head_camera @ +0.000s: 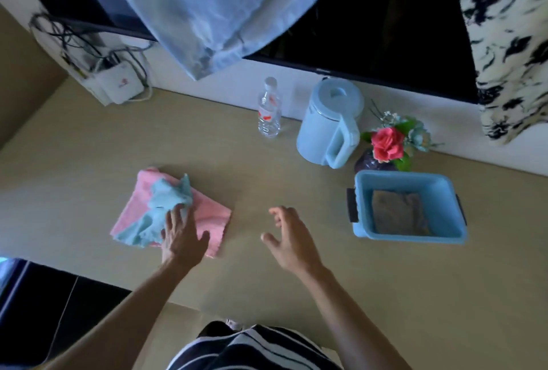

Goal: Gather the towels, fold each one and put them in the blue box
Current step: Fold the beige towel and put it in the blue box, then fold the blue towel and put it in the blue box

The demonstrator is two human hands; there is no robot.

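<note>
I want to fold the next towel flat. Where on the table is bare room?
Bare table lies between the pink towel and the blue box, under the right hand. The far right is crowded: bottle, kettle, flowers.

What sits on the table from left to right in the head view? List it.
Pink towel with the teal towel on it → water bottle → blue kettle → flower vase → blue box.

Dim room, beige tabletop (89, 144), black screen (385, 13) behind.
</note>
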